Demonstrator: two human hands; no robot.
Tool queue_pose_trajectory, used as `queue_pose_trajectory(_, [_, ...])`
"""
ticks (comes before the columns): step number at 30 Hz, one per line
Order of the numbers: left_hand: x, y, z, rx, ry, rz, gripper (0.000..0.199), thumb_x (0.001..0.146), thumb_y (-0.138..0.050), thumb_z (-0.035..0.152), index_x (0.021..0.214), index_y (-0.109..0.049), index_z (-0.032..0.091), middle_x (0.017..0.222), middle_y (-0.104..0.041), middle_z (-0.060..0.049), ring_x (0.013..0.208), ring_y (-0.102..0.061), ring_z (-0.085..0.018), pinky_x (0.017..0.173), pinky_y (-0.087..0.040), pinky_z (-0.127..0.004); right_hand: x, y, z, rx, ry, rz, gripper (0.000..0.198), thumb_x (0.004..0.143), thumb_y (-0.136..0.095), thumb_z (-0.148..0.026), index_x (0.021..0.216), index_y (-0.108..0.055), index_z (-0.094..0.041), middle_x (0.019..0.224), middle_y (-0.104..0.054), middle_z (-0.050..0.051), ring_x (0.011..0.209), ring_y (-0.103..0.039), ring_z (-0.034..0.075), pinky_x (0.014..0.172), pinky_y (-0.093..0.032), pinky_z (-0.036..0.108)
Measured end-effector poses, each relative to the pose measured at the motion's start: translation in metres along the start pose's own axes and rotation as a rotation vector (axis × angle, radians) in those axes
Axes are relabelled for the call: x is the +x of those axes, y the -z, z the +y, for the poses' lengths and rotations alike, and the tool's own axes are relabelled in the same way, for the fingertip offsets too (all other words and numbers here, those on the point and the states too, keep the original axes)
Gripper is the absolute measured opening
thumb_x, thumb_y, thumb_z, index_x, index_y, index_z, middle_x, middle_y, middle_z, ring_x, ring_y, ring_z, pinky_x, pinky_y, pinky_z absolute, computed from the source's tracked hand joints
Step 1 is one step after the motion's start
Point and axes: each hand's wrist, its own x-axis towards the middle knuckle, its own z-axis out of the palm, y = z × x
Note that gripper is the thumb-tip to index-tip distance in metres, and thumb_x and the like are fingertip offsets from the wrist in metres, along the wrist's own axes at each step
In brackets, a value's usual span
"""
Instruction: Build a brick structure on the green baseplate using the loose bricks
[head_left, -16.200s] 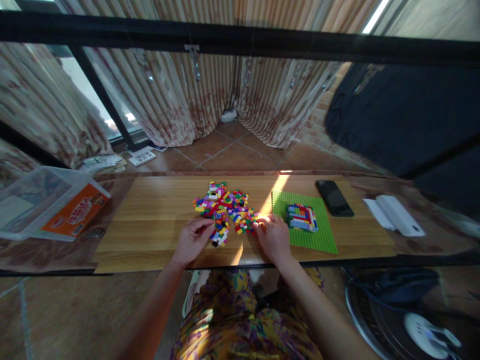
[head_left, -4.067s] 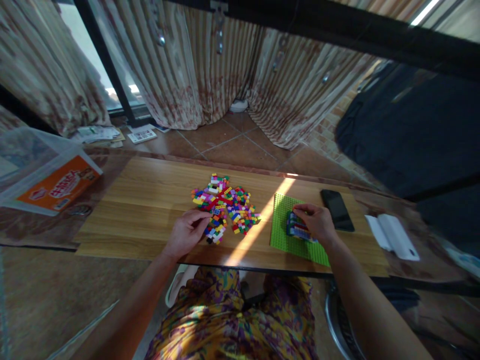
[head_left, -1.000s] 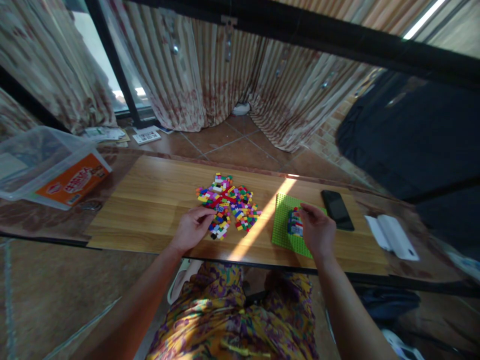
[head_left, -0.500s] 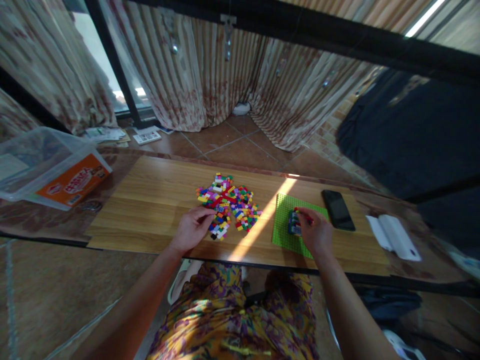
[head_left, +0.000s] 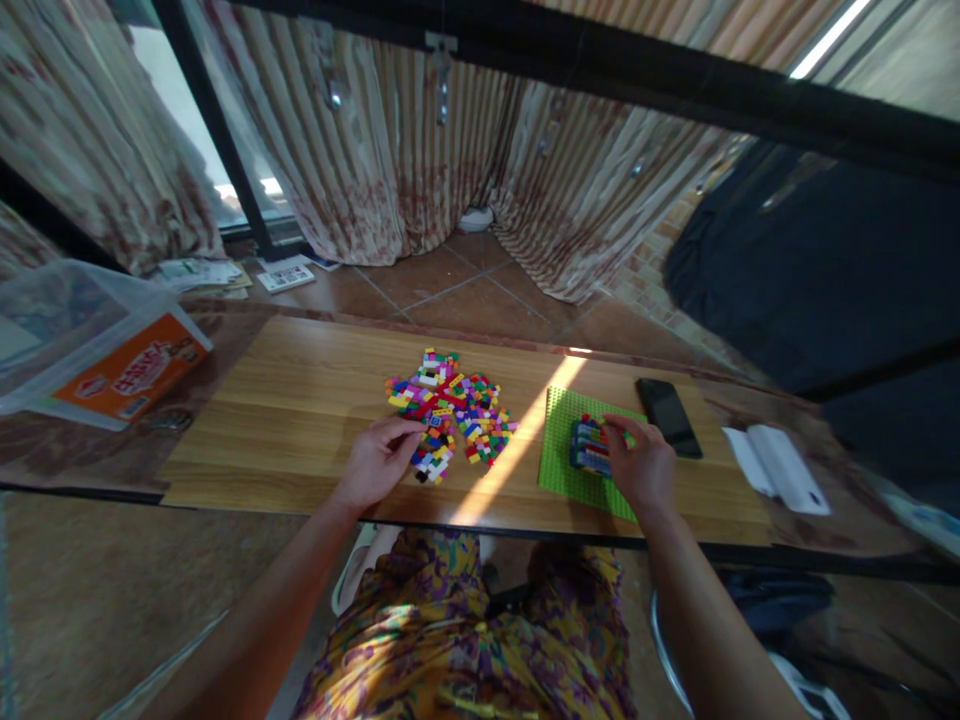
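Note:
My left hand (head_left: 379, 462) is at the near left side of a pile of small coloured building bricks (head_left: 484, 420), thumb and index finger pinched together. Whatever is between those fingertips is too small to make out; a blue brick (head_left: 435, 421) shows right beside them. On the right, a green studded baseplate (head_left: 559, 455) carries a low block built of mixed-coloured bricks (head_left: 590, 450). My right hand (head_left: 643, 465) is closed at the right end of this block, where a bit of green brick shows at the fingers. The hand covers part of the block and plate.
A black phone (head_left: 670, 417) lies behind the baseplate's right side, with a white folded object (head_left: 780, 470) farther right. At the far left stands a clear plastic box (head_left: 67, 300) with an orange label. The wooden board's front edge runs close to my lap.
My right hand has shifted slightly right along the brick block, uncovering more of it. The left hand keeps its pinch at the pile. The whole view has drifted a little.

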Motion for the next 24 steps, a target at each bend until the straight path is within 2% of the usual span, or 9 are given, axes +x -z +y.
queue_pose_trajectory(7, [0.000, 0.000, 0.001, 0.007, -0.004, 0.007, 0.018, 0.085, -0.058, 0.032, 0.093, -0.072, 0.024, 0.092, -0.074, -0.002, 0.087, -0.067, -0.017, 0.082, -0.052, -0.029, 0.010, -0.002, 0.008, -0.022, 0.074, -0.091, 0.031, 0.090, -0.046, -0.036, 0.091, -0.072, -0.018, 0.088, -0.072, 0.011, 0.086, -0.063, 0.025, 0.079, -0.048, 0.041])
queue_pose_trajectory(14, [0.001, 0.001, 0.002, -0.005, 0.000, -0.001, 0.019, 0.086, -0.058, 0.032, 0.093, -0.072, 0.023, 0.092, -0.073, -0.003, 0.087, -0.067, -0.017, 0.082, -0.051, -0.029, 0.018, -0.005, 0.014, 0.085, 0.107, -0.173, 0.029, 0.089, -0.049, -0.035, 0.087, -0.073, -0.020, 0.089, -0.073, 0.009, 0.085, -0.066, 0.024, 0.079, -0.052, 0.040])
queue_pose_trajectory(20, [0.001, 0.000, 0.001, -0.009, 0.009, -0.006, 0.020, 0.086, -0.057, 0.033, 0.094, -0.072, 0.022, 0.092, -0.073, -0.003, 0.086, -0.067, -0.017, 0.081, -0.051, -0.029, 0.028, -0.002, 0.020, 0.128, 0.088, -0.258, 0.030, 0.087, -0.052, -0.035, 0.105, -0.071, -0.020, 0.096, -0.074, 0.008, 0.087, -0.070, 0.024, 0.081, -0.056, 0.040])
queue_pose_trajectory(24, [0.001, 0.001, 0.001, 0.001, 0.009, -0.008, 0.020, 0.086, -0.057, 0.032, 0.095, -0.072, 0.022, 0.090, -0.073, -0.003, 0.085, -0.067, -0.016, 0.080, -0.050, -0.028, 0.038, 0.004, 0.021, 0.110, 0.111, -0.356, 0.029, 0.084, -0.055, -0.029, 0.108, -0.070, -0.023, 0.092, -0.075, 0.004, 0.083, -0.071, 0.022, 0.080, -0.057, 0.037])
